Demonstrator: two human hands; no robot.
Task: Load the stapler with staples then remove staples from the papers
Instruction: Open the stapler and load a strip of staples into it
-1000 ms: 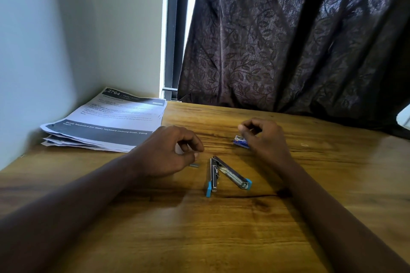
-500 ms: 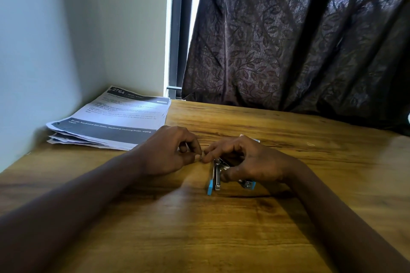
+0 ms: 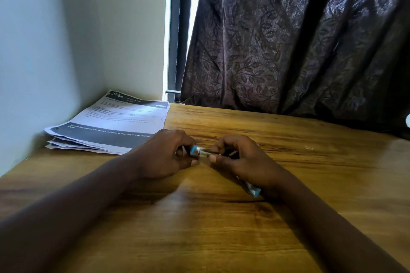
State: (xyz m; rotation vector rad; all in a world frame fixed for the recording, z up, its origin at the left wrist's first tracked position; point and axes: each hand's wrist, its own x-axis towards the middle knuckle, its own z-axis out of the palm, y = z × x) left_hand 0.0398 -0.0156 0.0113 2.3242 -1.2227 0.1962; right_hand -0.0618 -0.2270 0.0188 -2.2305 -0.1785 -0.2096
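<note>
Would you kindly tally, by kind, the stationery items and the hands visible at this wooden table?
stapler: 1
stack of papers: 1
hands: 2, left hand and right hand
Total: 4

From here I see only blurred bits of the stapler (image 3: 200,152) between the left hand (image 3: 164,157) and right hand (image 3: 241,159), which cover its middle; I cannot tell whether it is loaded, and small print on the papers (image 3: 111,124) is unreadable.

Wooden table (image 3: 310,162), papers (image 3: 111,124) stacked at far-left corner
</note>
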